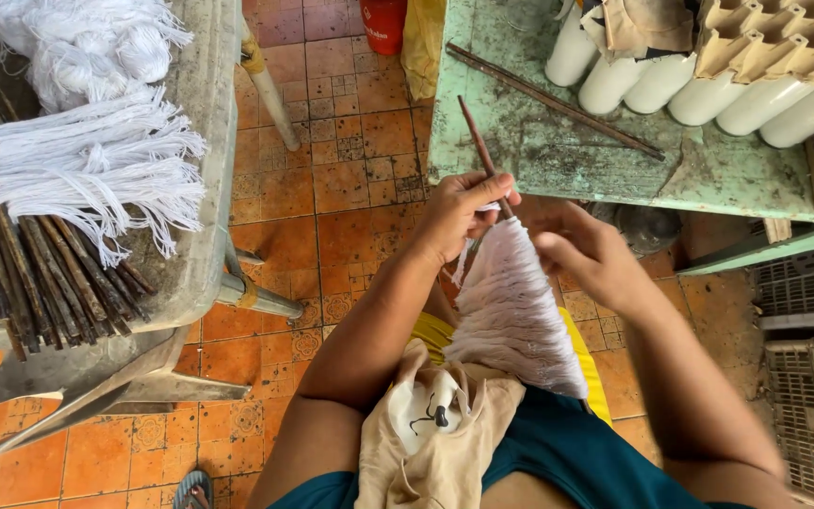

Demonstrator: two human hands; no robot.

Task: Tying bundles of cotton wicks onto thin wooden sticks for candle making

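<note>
Two hands: both at the top of a thin dark stick (479, 143) hung with a fringe of white strings (517, 311), held over the lap.
Left hand (462, 212): fingers clenched round the stick just above the fringe, thumb on top; grasping it.
Right hand (588, 253): fingers curled in at the fringe's upper edge, touching the strings; whether it pinches one cannot be told, fingertips hidden.
Stick position: tilted, upper end pointing toward the green table (558, 151), lower part hidden under the strings.
Strings: hang close together, spreading down onto a beige cloth (431, 424) on the lap.
Doing it well (judgement): keep the left grip firm near the top loop so the stick does not twist; right fingers should work one string at a time, snug against its neighbour, without dragging the rest off.
Left side: grey table (204, 104) with a row of strung sticks (58, 217) and loose white yarn (87, 42).
Far right: white cylinders (708, 90) under a brown egg tray (774, 38).
Floor: orange tiles (332, 160).
</note>
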